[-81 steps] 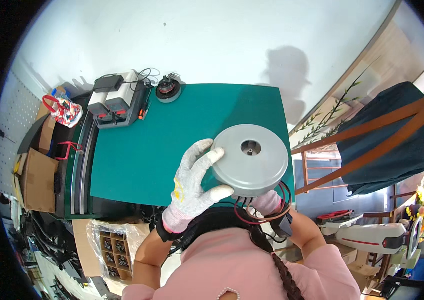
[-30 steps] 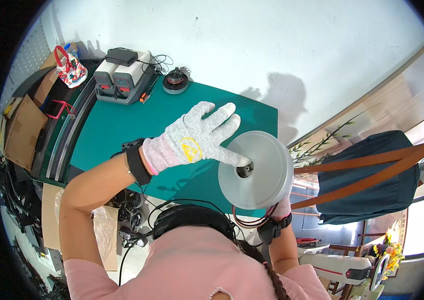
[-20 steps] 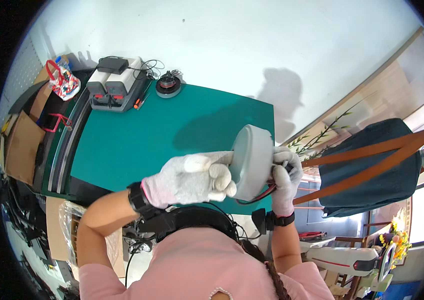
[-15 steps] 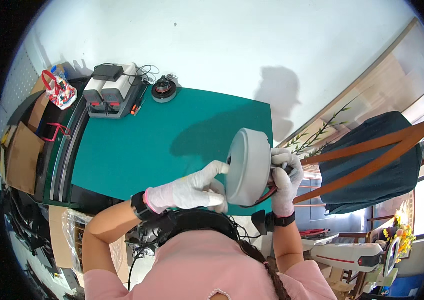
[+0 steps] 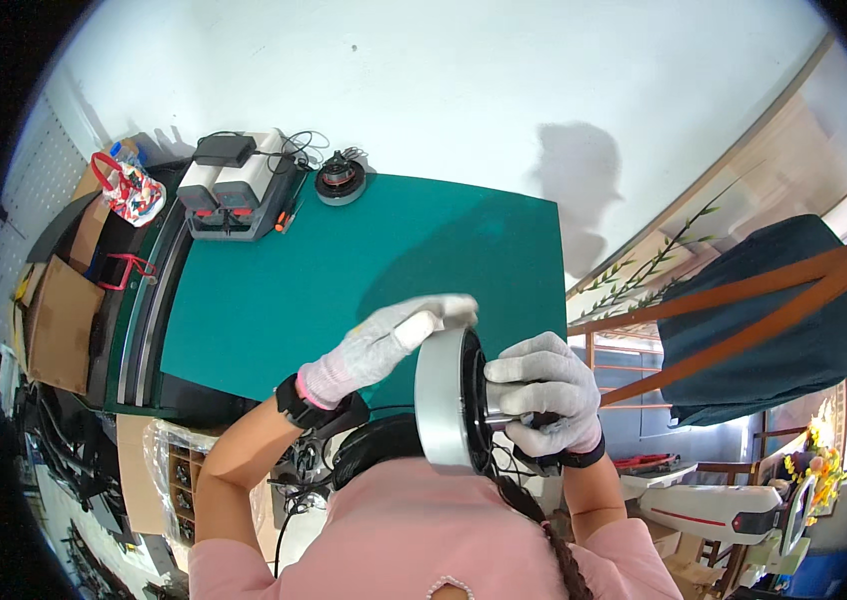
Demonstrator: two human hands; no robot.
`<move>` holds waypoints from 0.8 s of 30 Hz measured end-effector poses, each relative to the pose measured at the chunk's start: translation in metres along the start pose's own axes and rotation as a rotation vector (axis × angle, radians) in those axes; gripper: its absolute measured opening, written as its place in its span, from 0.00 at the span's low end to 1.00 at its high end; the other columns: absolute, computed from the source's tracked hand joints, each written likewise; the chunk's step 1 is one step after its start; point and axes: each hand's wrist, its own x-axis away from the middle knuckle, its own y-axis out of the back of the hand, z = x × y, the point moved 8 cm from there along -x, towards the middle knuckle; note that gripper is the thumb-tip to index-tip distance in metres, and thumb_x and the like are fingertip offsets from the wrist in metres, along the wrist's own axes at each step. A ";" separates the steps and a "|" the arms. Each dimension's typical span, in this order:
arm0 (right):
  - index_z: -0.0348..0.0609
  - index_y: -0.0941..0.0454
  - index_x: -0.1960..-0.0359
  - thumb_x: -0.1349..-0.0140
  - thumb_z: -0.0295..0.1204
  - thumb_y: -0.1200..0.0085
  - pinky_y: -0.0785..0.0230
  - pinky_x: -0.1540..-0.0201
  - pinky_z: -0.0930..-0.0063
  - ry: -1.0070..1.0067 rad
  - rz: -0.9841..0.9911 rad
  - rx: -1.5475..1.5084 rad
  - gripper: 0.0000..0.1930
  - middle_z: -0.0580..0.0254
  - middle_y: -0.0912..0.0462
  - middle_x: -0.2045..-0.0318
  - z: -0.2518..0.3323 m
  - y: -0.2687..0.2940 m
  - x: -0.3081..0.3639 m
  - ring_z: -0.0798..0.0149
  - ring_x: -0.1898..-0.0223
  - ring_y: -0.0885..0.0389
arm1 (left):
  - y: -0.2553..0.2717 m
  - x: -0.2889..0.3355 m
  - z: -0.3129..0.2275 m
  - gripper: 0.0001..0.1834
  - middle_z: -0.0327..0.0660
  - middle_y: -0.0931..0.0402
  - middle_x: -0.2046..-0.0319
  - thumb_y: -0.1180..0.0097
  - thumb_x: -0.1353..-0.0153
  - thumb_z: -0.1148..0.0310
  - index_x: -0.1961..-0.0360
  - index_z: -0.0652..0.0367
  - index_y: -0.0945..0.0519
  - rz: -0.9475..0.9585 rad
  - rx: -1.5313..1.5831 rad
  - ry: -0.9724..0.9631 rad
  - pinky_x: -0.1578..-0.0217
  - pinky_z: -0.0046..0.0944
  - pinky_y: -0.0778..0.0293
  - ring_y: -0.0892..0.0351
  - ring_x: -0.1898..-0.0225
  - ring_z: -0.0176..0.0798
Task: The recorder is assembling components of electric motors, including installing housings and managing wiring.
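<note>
A round, drum-shaped grey housing (image 5: 440,405) is held up on edge over the table's near side, close to my chest. Its black-rimmed side faces right, with a short stub at the centre. Wrapped around that stub are the fingers of my gloved right hand (image 5: 550,390), which bears the part. My gloved left hand (image 5: 389,340) has its fingers stretched over the housing's upper edge, seemingly touching it, its thumb on the near side. The stub is mostly hidden by the right fingers.
A green mat (image 5: 284,300) covers the table. At its back left stand a grey-and-white two-bay device (image 5: 234,195) with a black adapter on top, an orange-tipped tool (image 5: 286,217) and a smaller round black-and-grey part (image 5: 341,180). A dark garment with brown straps (image 5: 759,320) hangs at right.
The housing has come lower and nearer my chest, turned so its black-rimmed side shows at right. My left hand has moved from beside it onto its upper edge.
</note>
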 end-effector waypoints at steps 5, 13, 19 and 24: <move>0.42 0.21 0.65 0.59 0.22 0.45 0.30 0.60 0.69 -0.221 -0.359 -0.904 0.14 0.51 0.21 0.60 -0.069 -0.005 0.029 0.61 0.62 0.23 | -0.003 0.003 0.030 0.34 0.43 0.28 0.51 0.59 0.36 0.44 0.44 0.66 0.33 0.087 0.130 0.221 0.48 0.37 0.35 0.31 0.49 0.33; 0.38 0.38 0.41 0.34 0.40 0.57 0.32 0.45 0.64 -0.550 -0.437 -1.171 0.24 0.52 0.30 0.46 -0.119 -0.069 0.089 0.60 0.47 0.28 | -0.032 -0.003 0.034 0.22 0.39 0.22 0.72 0.55 0.35 0.51 0.58 0.62 0.27 0.079 0.448 0.159 0.70 0.30 0.28 0.23 0.73 0.31; 0.28 0.38 0.49 0.34 0.46 0.63 0.29 0.62 0.69 -0.595 -0.545 -1.922 0.27 0.49 0.29 0.67 -0.093 -0.105 0.062 0.54 0.64 0.28 | -0.026 0.002 0.037 0.21 0.40 0.23 0.75 0.56 0.35 0.52 0.62 0.63 0.28 -0.112 0.578 0.218 0.67 0.36 0.25 0.23 0.76 0.34; 0.25 0.40 0.49 0.36 0.44 0.63 0.29 0.72 0.80 -0.656 -0.666 -2.004 0.28 0.41 0.32 0.62 -0.089 -0.120 0.063 0.52 0.64 0.31 | -0.022 0.014 0.038 0.21 0.40 0.23 0.76 0.55 0.35 0.51 0.65 0.62 0.28 -0.102 0.745 0.233 0.63 0.40 0.22 0.23 0.78 0.33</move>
